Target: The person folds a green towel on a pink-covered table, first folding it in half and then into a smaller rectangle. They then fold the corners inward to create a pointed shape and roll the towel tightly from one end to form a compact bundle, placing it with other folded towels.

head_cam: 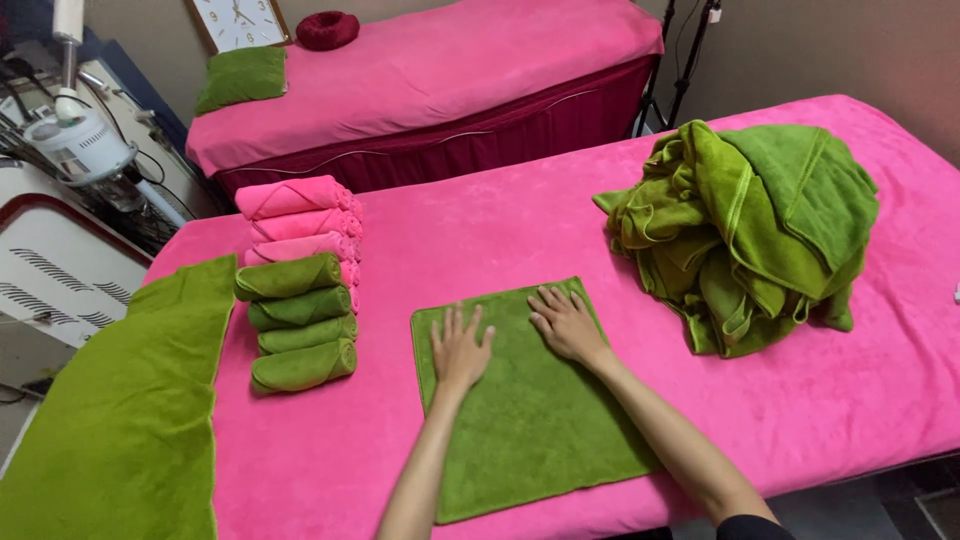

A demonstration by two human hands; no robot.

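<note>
- Our left hand [460, 348] lies palm down, fingers spread and gripping nothing, on the upper left part of a green towel [525, 400] laid flat on the pink bed cover [480, 230].
- Our right hand [567, 325] presses just as flat and open near the towel's far edge, apparently to keep the cloth smooth and square.
- The towel sits directly in front of us, near the bed's front edge.
- To its left we see rolled green towels [300, 322] and rolled pink towels [298, 220] in one neat row, stacked close together.
- Right of it a loose green pile [745, 235] waits within arm's reach.
- A long green cloth [130, 400] drapes the bed's left end.
</note>
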